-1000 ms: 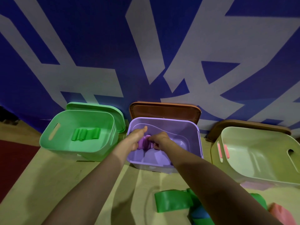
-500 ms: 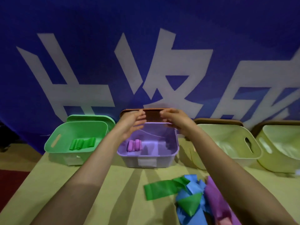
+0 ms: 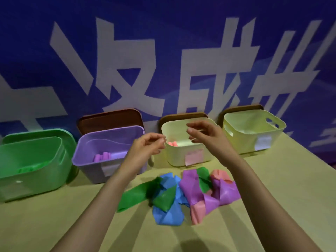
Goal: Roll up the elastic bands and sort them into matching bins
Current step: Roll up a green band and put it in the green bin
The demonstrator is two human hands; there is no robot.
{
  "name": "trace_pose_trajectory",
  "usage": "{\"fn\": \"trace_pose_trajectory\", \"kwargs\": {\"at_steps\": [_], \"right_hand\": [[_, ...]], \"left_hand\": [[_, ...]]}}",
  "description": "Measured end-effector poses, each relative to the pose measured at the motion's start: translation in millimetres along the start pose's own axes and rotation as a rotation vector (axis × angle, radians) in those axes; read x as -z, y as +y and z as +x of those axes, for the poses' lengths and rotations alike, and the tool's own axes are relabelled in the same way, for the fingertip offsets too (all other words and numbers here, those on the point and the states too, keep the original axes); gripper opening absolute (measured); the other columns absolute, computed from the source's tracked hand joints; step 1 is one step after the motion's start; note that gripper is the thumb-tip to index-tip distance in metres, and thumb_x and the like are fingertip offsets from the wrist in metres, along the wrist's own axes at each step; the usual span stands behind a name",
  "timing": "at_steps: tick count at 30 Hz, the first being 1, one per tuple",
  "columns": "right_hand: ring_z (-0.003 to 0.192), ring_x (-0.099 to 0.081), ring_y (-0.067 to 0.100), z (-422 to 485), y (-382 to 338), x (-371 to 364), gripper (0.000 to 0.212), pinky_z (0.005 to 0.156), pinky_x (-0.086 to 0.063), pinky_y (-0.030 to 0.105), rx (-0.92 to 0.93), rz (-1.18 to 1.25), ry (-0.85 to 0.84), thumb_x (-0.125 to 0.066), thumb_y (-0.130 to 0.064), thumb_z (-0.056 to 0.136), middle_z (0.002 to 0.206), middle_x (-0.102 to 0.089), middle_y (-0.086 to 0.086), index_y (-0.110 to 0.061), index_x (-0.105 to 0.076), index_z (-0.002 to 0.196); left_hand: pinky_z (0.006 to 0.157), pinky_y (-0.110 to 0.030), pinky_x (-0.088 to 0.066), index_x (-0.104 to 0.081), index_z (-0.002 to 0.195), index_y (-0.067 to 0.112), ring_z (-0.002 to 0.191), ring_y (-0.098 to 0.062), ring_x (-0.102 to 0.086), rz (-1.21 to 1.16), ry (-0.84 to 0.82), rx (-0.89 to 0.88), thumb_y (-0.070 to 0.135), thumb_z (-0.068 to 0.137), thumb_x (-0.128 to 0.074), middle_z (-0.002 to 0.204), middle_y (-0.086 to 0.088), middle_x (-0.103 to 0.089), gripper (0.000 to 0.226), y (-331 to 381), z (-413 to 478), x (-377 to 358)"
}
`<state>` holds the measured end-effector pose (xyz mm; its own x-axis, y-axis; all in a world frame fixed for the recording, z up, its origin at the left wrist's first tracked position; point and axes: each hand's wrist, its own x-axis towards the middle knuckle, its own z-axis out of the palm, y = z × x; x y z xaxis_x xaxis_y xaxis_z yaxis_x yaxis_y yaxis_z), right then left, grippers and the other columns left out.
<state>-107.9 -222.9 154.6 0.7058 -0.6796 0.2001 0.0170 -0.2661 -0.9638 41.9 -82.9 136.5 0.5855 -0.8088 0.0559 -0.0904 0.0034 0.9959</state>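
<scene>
Just right of the purple bin [image 3: 85,148], your left hand [image 3: 147,148] and right hand [image 3: 203,135] hang in the air, apart from each other, fingers loosely curled and holding nothing; I judge they are free so you can reach for the next band. Below and to the right of that bin, on the table [image 3: 54,215], the unrolled bands lie in a tangled heap [image 3: 181,193]: a green band [image 3: 138,193] stretches out nearest the bin, with blue, purple and pink ones farther right. They overlap, so you will likely need to pull one clear before rolling it. Inside the purple bin a purple roll [image 3: 102,157] sits by the front wall, matching its colour. Left of the bin, the green bin [image 3: 36,179] holds something green, too blurred to call. To its right, the cream bin [image 3: 174,157] holds a pink roll [image 3: 172,143], and a pinkish label [image 3: 194,157] on its front seems to mark the colour. Farther right, a second cream bin [image 3: 241,140] shows nothing I can make out. Behind the purple bin a brown lid [image 3: 109,119] leans upright, likely to keep the opening free
</scene>
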Motion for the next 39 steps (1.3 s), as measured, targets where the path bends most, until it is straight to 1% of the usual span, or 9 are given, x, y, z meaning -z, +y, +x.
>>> {"fn": "trace_pose_trajectory", "kwargs": {"at_steps": [8, 14, 17, 20, 23, 27, 32, 36, 39], "right_hand": [[0.087, -0.062, 0.017, -41, 116, -11, 0.019, 0.075, -0.051, 0.023, -0.088, -0.141, -0.112, -0.069, -0.015, 0.085, 0.095, -0.066, 0.004, -0.014, -0.064, 0.103], [0.102, -0.057, 0.025, -66, 164, -18, 0.039, 0.079, -0.042, 0.029, -0.158, -0.853, -0.158, -0.070, -0.030, 0.082, 0.111, -0.061, 0.007, -0.011, -0.057, 0.114], [0.094, -0.059, 0.028, -76, 168, -20, 0.012, 0.072, -0.043, 0.033, -0.055, -0.888, -0.026, -0.060, -0.021, 0.089, 0.101, -0.067, 0.011, -0.013, -0.062, 0.097], [0.078, -0.056, 0.022, -81, 145, -13, 0.006, 0.062, -0.039, 0.030, 0.035, -0.515, 0.157, -0.056, -0.020, 0.093, 0.087, -0.062, 0.004, -0.015, -0.059, 0.092], [0.080, -0.058, 0.016, -79, 111, -7, 0.017, 0.068, -0.046, 0.029, 0.049, -0.079, 0.113, -0.053, -0.024, 0.096, 0.093, -0.065, 0.008, -0.011, -0.063, 0.102], [0.079, -0.056, 0.018, -57, 87, -3, 0.018, 0.069, -0.043, 0.033, 0.155, -0.135, 0.177, -0.051, -0.024, 0.097, 0.087, -0.064, 0.007, -0.011, -0.064, 0.099], [0.104, -0.058, 0.026, -44, 96, -13, 0.027, 0.087, -0.046, 0.034, -0.008, -0.679, 0.018, -0.053, -0.022, 0.095, 0.112, -0.062, 0.009, -0.015, -0.060, 0.121], [0.113, -0.056, 0.016, -63, 90, -45, 0.046, 0.089, -0.048, 0.022, 0.060, -0.224, -0.223, -0.065, -0.030, 0.089, 0.120, -0.060, 0.001, -0.018, -0.052, 0.131], [0.104, -0.060, 0.016, -61, 89, -67, 0.050, 0.084, -0.051, 0.024, 0.131, -0.338, -0.333, -0.074, -0.029, 0.081, 0.115, -0.063, 0.003, -0.015, -0.055, 0.126]], "left_hand": [[0.075, -0.017, -0.043, -0.066, 0.089, 0.023, 0.083, -0.008, -0.058, 0.528, -0.047, -0.074, 0.019, 0.073, -0.081, 0.092, 0.007, -0.064, 0.023, -143, -22, -27], [0.086, -0.030, -0.042, -0.062, 0.107, 0.015, 0.099, -0.019, -0.056, 0.934, -0.058, -0.168, 0.020, 0.080, -0.072, 0.104, 0.000, -0.056, 0.029, -181, -37, -35], [0.084, -0.032, -0.043, -0.066, 0.098, 0.009, 0.099, -0.027, -0.060, 0.880, 0.145, -0.216, 0.008, 0.085, -0.064, 0.103, -0.009, -0.065, 0.014, -177, -42, -26], [0.080, -0.029, -0.037, -0.063, 0.101, 0.003, 0.100, -0.030, -0.057, 0.748, 0.329, -0.181, 0.002, 0.088, -0.057, 0.104, -0.015, -0.060, 0.014, -162, -44, -9], [0.080, -0.028, -0.035, -0.061, 0.103, 0.004, 0.099, -0.027, -0.055, 0.768, 0.314, -0.157, 0.003, 0.091, -0.052, 0.106, -0.012, -0.058, 0.015, -145, -45, -4], [0.072, -0.029, -0.036, -0.056, 0.091, 0.013, 0.089, -0.020, -0.051, 0.482, 0.318, -0.092, 0.005, 0.092, -0.051, 0.094, -0.005, -0.057, 0.010, -118, -43, -5], [0.059, -0.027, -0.045, -0.044, 0.085, 0.017, 0.062, -0.018, -0.058, 0.024, 0.340, -0.038, 0.003, 0.098, -0.039, 0.079, -0.010, -0.057, 0.020, -79, -37, -9], [0.058, -0.027, -0.049, -0.046, 0.093, 0.011, 0.044, -0.011, -0.062, -0.217, 0.172, 0.000, 0.000, 0.099, -0.037, 0.070, -0.009, -0.060, 0.015, -61, -41, -16], [0.051, -0.021, -0.049, -0.047, 0.098, 0.010, 0.045, -0.010, -0.060, -0.264, 0.150, -0.058, 0.000, 0.097, -0.041, 0.061, -0.004, -0.066, 0.012, -59, -38, -11]]}}
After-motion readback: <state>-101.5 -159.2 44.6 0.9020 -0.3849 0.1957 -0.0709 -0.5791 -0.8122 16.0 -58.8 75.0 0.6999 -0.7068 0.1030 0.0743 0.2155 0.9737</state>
